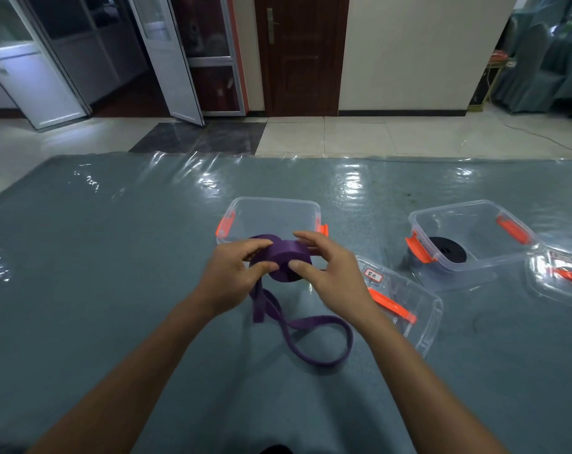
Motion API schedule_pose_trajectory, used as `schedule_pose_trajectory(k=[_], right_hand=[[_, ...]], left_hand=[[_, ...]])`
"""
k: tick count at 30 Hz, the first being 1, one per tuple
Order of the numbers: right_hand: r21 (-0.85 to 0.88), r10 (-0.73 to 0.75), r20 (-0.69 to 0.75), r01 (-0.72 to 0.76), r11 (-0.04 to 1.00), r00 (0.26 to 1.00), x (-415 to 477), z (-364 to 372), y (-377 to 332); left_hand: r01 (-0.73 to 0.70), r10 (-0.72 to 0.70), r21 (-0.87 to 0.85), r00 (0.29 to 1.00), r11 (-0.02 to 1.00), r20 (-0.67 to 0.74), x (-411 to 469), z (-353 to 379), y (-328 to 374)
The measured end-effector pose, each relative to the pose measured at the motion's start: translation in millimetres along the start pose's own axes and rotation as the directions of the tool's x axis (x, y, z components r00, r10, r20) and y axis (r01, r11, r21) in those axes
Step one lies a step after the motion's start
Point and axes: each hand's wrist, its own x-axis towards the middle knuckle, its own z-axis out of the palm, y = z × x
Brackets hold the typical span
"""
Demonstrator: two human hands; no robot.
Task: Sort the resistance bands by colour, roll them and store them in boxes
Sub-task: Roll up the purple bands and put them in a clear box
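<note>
Purple band roll (283,262) — both hands' grip

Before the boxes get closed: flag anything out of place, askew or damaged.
Nothing is damaged or spilled. Only the purple band is untidy: its loose tail lies twisted in a loop on the mat, not yet rolled. The black band sits rolled in its box.

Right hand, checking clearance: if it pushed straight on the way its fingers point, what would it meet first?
The right hand points leftward at the rolled purple flat resistance band it grips; beyond that, probably the left hand.
</note>
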Motion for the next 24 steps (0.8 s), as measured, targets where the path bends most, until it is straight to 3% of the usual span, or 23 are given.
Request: schedule_pose_trajectory(k=[1, 3, 5, 7, 10, 12, 15, 18, 20, 22, 24], right_hand=[[-0.107, -0.056, 0.002, 0.056, 0.993, 0.998, 2, 0, -2], [-0.134, -0.084, -0.022, 0.081, 0.988, 0.996, 7, 0, -4], [0.102, 0.032, -0.068, -0.025, 0.994, 0.997, 10, 0, -6], [0.406, 0.182, -0.059, -0.143, 0.903, 0.982, 10, 3, -8], [0.52, 0.23, -0.049, -0.172, 0.837, 0.972, 7, 6, -6], [0.412, 0.182, -0.054, -0.144, 0.9, 0.982, 4, 7, -4], [-0.033, -0.039, -0.036, 0.038, 0.999, 0.999, 5, 1, -2], [-0.116, -0.09, -0.018, 0.088, 0.989, 0.996, 10, -2, -7], [-0.037, -0.049, -0.048, 0.047, 0.998, 0.998, 13, -3, -5], [0.231, 0.075, -0.06, -0.059, 0.971, 0.995, 14, -4, -4], [0.482, 0.178, -0.026, -0.144, 0.864, 0.984, 10, -2, -3]], left_hand=[[-0.016, 0.016, 0.015, 1.0, 1.0, 0.005, 1, 0, 0], [-0.009, 0.009, -0.027, 1.0, 1.0, -0.005, 2, 0, 2], [0.07, -0.074, -0.172, 0.997, 0.983, -0.021, 2, 2, 5], [0.153, -0.171, -0.343, 0.985, 0.927, -0.024, 2, 4, 7], [0.185, -0.213, -0.384, 0.977, 0.905, -0.032, 2, 6, 6], [0.162, -0.182, -0.307, 0.982, 0.938, -0.039, 1, 5, 4], [0.052, -0.055, -0.116, 0.998, 0.992, -0.022, 1, 1, 2], [0.03, -0.032, -0.101, 0.999, 0.994, -0.012, 2, 0, 4], [0.067, -0.07, -0.195, 0.998, 0.979, -0.008, 2, 2, 7], [0.113, -0.122, -0.313, 0.992, 0.943, -0.011, 0, 4, 9], [0.15, -0.176, -0.377, 0.984, 0.914, -0.035, 0, 5, 9]])
